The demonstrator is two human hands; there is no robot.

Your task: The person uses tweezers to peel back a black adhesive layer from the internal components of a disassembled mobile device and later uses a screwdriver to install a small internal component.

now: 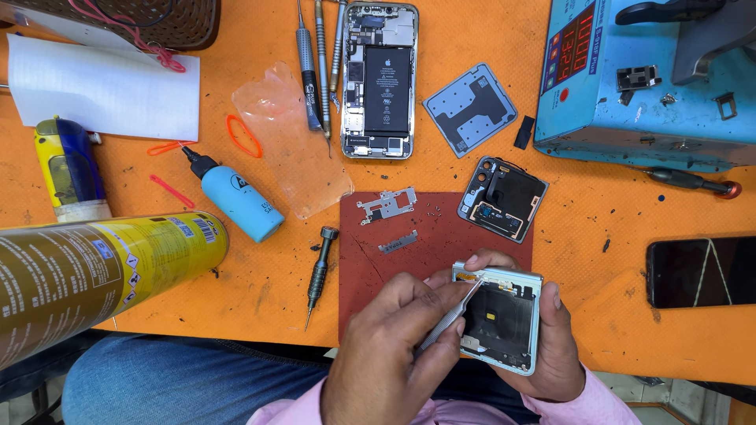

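Pinching a pair of slim metal tweezers (450, 317), the left hand (386, 354) is seen low in the middle of the view, its fingers pressed together around the shaft. The tweezers are angled up and to the right, their tip resting at the upper left corner of an opened square phone half (504, 323). That half is cradled by the right hand (551, 346), whose fingers are wrapped around its far and right edges, so it is held just above the near edge of the dark red mat (441, 236). The device thus lies immediately right of the tool hand. A loose screwdriver (319, 271) is left on the orange table (614, 205), nearer the left hand
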